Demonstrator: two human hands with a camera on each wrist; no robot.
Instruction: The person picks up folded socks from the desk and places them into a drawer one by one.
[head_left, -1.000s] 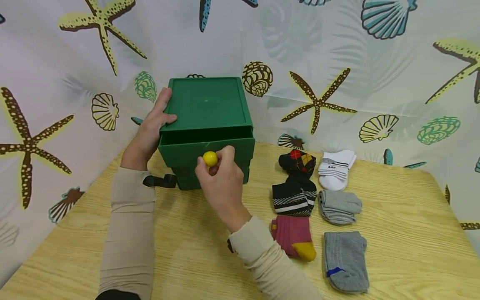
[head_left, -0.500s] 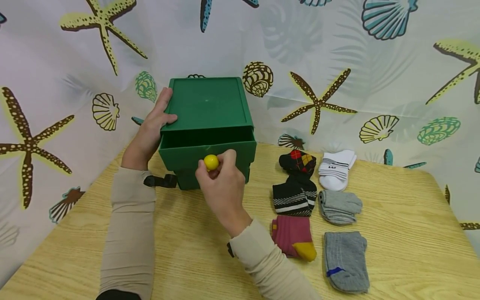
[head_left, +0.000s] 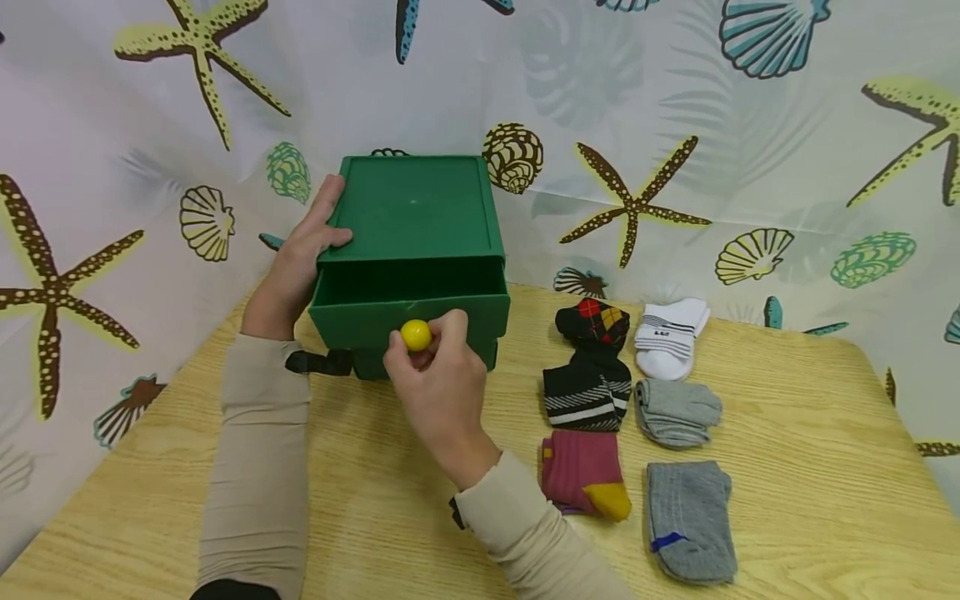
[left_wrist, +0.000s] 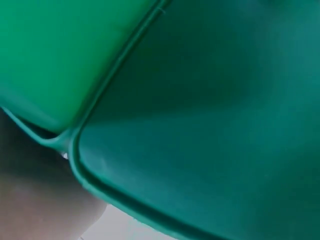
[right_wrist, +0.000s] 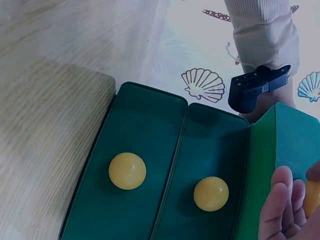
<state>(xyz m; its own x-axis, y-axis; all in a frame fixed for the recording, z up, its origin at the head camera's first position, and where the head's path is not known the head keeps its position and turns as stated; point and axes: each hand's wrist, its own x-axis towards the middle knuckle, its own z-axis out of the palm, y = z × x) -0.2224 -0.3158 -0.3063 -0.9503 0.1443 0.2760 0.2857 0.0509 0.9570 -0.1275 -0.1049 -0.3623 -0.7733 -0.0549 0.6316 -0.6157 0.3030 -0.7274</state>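
Observation:
A small green drawer cabinet [head_left: 412, 208] stands on the wooden table against the patterned cloth. Its top drawer [head_left: 345, 323] is partly pulled out, showing a dark inside. My right hand [head_left: 446, 387] pinches the round yellow knob [head_left: 415, 335] of that drawer between thumb and fingers. My left hand [head_left: 294, 258] braces the cabinet's left side, fingers extended along it and thumb on the top edge. In the right wrist view two lower drawers, each with a yellow knob [right_wrist: 127, 171], are closed. The left wrist view is filled by green plastic walls.
Folded socks lie in two columns on the right of the table [head_left: 810, 467]: an argyle pair [head_left: 596, 321], a black striped pair [head_left: 588, 396], a pink and mustard pair [head_left: 585, 475], a white pair [head_left: 671, 337] and two grey ones [head_left: 690, 521]. A shell-print cloth [head_left: 450, 83] hangs behind.
The top drawer has slid further out toward me, its opening wider. My right hand has moved nearer and slightly down with the knob. The left hand has stayed on the cabinet's side.

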